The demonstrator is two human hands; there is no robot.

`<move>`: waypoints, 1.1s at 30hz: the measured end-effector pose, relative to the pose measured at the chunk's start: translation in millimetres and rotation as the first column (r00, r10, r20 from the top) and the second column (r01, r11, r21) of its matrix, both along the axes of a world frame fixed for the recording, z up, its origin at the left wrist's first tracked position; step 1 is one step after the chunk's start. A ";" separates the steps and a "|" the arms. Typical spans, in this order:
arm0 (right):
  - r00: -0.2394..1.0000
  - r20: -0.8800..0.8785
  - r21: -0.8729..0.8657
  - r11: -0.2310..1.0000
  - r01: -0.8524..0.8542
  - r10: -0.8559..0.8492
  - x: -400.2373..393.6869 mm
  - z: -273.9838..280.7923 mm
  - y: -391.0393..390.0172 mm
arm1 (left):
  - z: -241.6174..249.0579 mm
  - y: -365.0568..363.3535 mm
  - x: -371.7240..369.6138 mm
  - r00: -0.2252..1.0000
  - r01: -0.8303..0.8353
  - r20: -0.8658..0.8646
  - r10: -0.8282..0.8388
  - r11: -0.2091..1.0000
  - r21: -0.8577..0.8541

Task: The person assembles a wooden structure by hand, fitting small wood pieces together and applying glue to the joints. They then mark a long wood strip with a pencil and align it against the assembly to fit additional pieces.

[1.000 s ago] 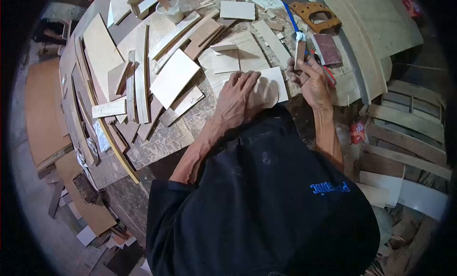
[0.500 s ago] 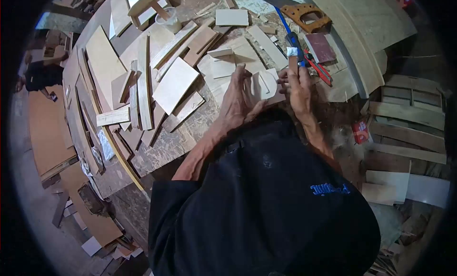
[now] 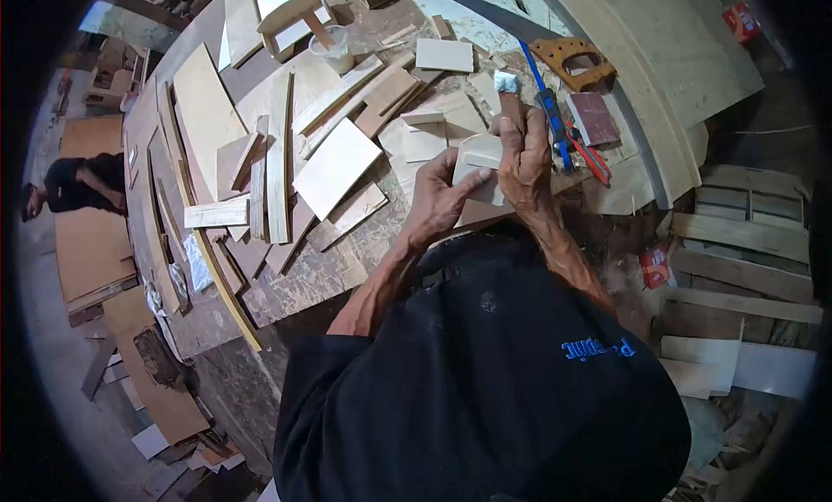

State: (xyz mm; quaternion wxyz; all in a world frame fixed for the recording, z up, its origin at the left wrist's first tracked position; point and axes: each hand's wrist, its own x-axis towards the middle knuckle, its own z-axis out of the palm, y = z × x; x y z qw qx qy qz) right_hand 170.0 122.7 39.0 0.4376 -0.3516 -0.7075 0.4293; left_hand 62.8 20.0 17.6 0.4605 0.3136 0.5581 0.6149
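Note:
In the head view, my left hand is closed on a small pale wooden piece with rounded corners and a raised strip across it. The thumb presses on its near face. My right hand grips a flat brown wooden stick, its tip coated with white glue-like paste and pointing away from me. The right fingers also meet the right edge of the pale piece. Just beyond lies another pale board with a small strip standing on it.
A handsaw, a dark red block and red-handled pliers lie to the right. Wooden offcuts cover the left side. A plastic cup stands at the back. Another person is at far left.
The small pale piece has come up off the bench into my hands. My left fingers have closed on it, and my right hand has moved left with the stick. The view has shifted slightly.

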 end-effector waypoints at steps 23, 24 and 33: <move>0.961 0.276 0.275 0.960 -0.048 -0.031 19.8 53.0 -38.0 | 27.0 24.4 -12.1 0.778 -0.095 -0.547 0.310 0.918 0.385; 0.952 0.303 0.293 0.954 -0.061 -0.033 21.4 57.0 -39.7 | 29.0 23.6 -12.3 0.766 -0.088 -0.567 0.303 0.923 0.374; 0.912 0.386 0.359 0.933 -0.007 -0.142 30.5 81.1 -45.5 | 22.1 19.3 -8.2 0.773 -0.025 -0.563 0.293 0.900 0.435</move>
